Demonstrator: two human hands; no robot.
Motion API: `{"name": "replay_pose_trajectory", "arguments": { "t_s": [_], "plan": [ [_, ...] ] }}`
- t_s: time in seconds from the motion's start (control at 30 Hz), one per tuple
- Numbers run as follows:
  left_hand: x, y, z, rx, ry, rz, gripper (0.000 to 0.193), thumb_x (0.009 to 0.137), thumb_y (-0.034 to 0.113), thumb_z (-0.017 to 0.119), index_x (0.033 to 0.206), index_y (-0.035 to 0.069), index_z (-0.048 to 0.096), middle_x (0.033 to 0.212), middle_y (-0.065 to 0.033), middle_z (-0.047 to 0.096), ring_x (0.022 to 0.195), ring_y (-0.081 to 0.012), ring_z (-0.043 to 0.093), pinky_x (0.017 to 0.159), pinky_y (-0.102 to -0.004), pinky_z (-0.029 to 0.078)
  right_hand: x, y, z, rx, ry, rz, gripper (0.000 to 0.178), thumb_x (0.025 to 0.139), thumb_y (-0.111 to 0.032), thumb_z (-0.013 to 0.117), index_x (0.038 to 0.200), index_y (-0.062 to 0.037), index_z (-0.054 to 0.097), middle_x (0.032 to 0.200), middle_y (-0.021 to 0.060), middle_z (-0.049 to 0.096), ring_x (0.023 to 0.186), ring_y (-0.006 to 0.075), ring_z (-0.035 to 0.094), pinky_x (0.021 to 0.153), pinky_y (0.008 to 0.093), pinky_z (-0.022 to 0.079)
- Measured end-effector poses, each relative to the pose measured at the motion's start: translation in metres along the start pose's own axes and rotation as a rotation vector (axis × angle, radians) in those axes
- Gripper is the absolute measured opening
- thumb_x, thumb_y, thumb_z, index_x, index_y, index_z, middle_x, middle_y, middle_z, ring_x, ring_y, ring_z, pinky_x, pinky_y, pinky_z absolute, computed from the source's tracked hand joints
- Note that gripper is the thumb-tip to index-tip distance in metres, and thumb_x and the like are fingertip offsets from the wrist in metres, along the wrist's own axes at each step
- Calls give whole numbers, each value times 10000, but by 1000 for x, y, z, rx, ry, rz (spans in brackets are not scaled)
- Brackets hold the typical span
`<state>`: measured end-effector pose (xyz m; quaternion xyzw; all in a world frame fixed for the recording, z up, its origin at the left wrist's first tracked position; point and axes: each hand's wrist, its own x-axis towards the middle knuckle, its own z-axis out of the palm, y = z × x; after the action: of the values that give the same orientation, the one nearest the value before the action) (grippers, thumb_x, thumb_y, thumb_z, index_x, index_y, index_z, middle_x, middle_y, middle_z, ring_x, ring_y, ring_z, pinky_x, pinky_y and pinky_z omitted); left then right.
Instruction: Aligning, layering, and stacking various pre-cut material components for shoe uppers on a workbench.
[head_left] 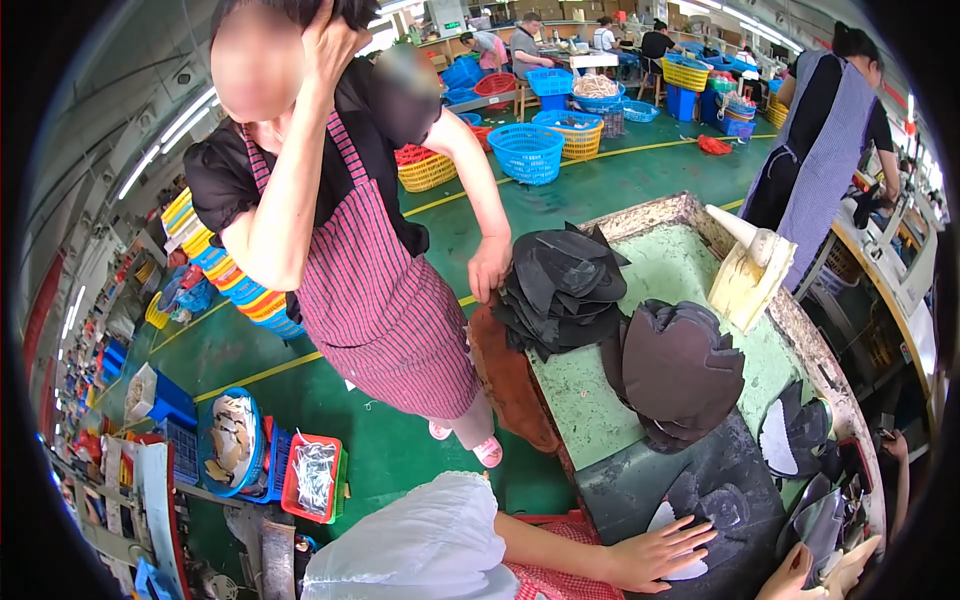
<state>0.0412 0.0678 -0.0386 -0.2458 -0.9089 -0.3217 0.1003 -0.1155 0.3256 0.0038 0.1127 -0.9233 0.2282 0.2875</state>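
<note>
My left hand lies flat with fingers spread on a dark work board. Under its fingers is a white piece, partly covered, beside dark cut pieces. At the lower right, part of my right hand shows, with its fingers curled at a bundle of dark, leather-like pieces; the rim cuts off the rest. Farther up the green-topped table stand a stack of brown-black cut pieces and a black pile. A dark piece with a white edge lies to the right.
A person in a striped apron stands at the table's left, a hand near the black pile. A cream block with a cone sits on the table's far right. Baskets stand beyond. Another person works at the right.
</note>
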Motion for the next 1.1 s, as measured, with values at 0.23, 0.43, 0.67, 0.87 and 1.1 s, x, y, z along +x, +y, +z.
{"name": "replay_pose_trajectory", "arguments": {
  "t_s": [0.23, 0.43, 0.67, 0.87, 1.1],
  "plan": [
    [-1, 2, -2, -1, 28, 8, 786, 839, 397, 692, 1431, -40, 417, 1593, -257, 219, 1527, -365, 133, 1248, -519, 74, 3, -6, -10, -26, -66, -9, 217, 932, -167, 715, 872, 42, 723, 827, 169, 719, 707, 291, 673, 675, 364, 546],
    [-10, 2, -3, -80, 11, -36, 718, 868, 447, 688, 1478, 146, 457, 1636, -196, 203, 1517, -428, 128, 1206, -614, 102, 8, 2, -11, 159, -46, 208, 195, 910, -147, 741, 992, 30, 743, 928, 161, 742, 779, 251, 696, 753, 338, 558],
    [32, 10, -31, -370, 343, -1, 193, 995, 250, 562, 939, 65, 562, 1116, -159, 574, 1205, -373, 538, 1013, -498, 422, -20, -126, -39, 580, -423, 146, 180, 909, 5, 711, 1085, 41, 701, 979, 108, 719, 892, 182, 676, 848, 301, 551],
    [42, 1, -25, -712, 180, -266, 310, 1032, 266, 513, 848, 17, 510, 635, -111, 609, 620, -339, 633, 564, -437, 459, -37, -143, -51, 738, -594, 279, 188, 928, 16, 678, 1115, 35, 693, 1018, 99, 712, 967, 175, 659, 886, 306, 538],
    [41, 4, -23, -551, 87, -215, 220, 1012, 184, 531, 891, 10, 472, 776, -169, 574, 735, -389, 604, 618, -468, 443, -50, -138, -62, 809, -559, 317, 182, 962, -35, 647, 1110, 46, 714, 1018, 90, 718, 922, 155, 640, 857, 293, 515]
  ]
}}
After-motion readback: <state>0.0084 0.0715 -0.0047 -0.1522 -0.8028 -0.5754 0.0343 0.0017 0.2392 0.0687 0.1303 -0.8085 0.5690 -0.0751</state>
